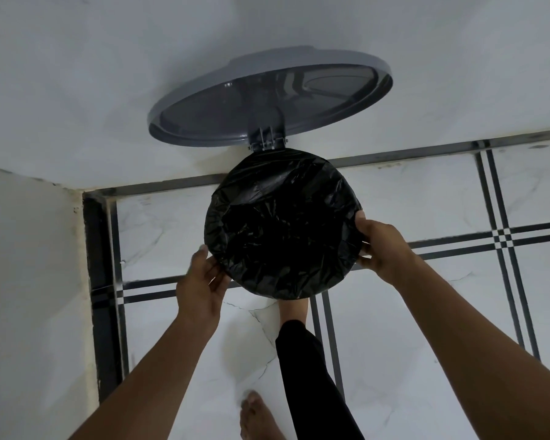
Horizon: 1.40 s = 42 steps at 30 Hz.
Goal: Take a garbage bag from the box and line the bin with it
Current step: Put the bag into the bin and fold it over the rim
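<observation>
The bin (346,274) stood on the floor (410,344) close against the far wall (108,74), near the floor's far-left corner, and was seen from straight above. Its grey lid (235,122) was swung up on its hinge (265,144) and leaned back toward the wall, with the underside facing the camera. A black garbage bag (283,223) lined the bin: the crinkled plastic sank into the opening and was folded outward over the whole round rim, hiding the bin's walls from this angle.

The left hand (202,281) was at the near-left side of the rim, with the palm turned toward the bin and the fingers spread open; the fingertips lay against the folded-over plastic rather than closed on it. The right hand (383,246) was at the right side of the rim, with its thumb on top of the plastic and its fingers curled under the edge, gripping the bag there.

One foot (294,308), below a black trouser leg (311,376), was tucked beneath the near side of the bin. A second bare foot (261,417) rested on the white marble-patterned tiles nearer the camera.
</observation>
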Tool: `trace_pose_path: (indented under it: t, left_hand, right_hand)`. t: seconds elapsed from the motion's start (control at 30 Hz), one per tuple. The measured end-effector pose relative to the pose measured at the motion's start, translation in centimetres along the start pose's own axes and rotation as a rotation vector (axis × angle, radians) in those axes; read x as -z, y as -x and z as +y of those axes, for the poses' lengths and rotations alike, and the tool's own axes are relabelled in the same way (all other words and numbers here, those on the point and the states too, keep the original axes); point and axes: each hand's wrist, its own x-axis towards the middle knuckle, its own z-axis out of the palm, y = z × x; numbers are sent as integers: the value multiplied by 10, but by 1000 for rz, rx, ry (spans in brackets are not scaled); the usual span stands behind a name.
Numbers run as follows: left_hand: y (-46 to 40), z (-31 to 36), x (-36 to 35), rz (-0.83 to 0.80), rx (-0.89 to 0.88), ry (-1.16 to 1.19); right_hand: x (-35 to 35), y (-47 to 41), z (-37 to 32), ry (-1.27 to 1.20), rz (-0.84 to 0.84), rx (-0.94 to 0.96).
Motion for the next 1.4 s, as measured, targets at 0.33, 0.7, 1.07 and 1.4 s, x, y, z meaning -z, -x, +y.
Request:
trace_pose_path:
  t: [0.33, 0.7, 1.07, 1.4]
  left_hand:
    - [-14, -1, 0, 3, 64, 71]
    - [-8, 8, -4, 30, 184, -1]
    - [-4, 20, -14, 92, 205, -38]
    - [-37, 69, -75, -119, -1159, -1220]
  right_hand:
    - [4, 1, 7, -301, -81, -135]
    - [4, 10, 5, -269, 2, -76]
    - [-21, 13, -13, 75, 247, -78]
    - [-64, -28, -71, 1146, 248, 1210]
